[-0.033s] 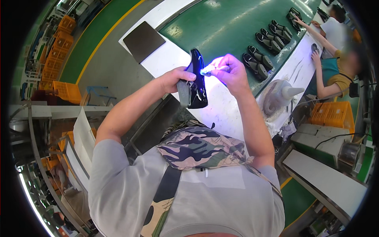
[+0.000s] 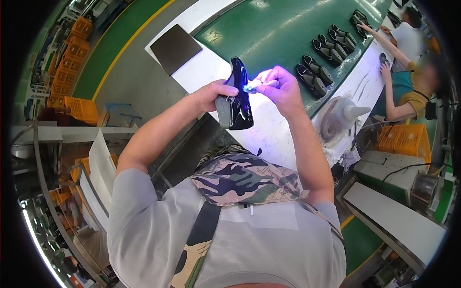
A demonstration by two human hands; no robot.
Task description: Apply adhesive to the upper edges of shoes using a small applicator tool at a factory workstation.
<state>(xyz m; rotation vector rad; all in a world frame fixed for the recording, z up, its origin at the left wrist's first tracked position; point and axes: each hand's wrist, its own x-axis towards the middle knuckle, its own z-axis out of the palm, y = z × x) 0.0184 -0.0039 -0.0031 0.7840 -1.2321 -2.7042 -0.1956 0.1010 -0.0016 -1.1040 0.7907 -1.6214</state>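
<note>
**Holding a glossy black shoe with a thick grey sole point(image 2: 243, 113) over the edge of a long white worktop point(image 2: 197, 72)**

Barely changed since the earlier frame: just a slight upward shift of the shoe. Gripping it with the left hand point(image 2: 214, 95); pinching a small pale piece point(image 2: 253, 86) (blurred by blue-violet glare) at its right side with the right hand point(image 2: 283, 93). On the shiny green surface point(image 2: 269, 29), paired black strappy sandals with grey soles point(image 2: 312, 85). To the right, a cloudy plastic bottle with a conical tip point(image 2: 342, 117). Farther off, two co-workers point(image 2: 402, 89) and, at far left, orange plastic crates point(image 2: 76, 50).
</note>
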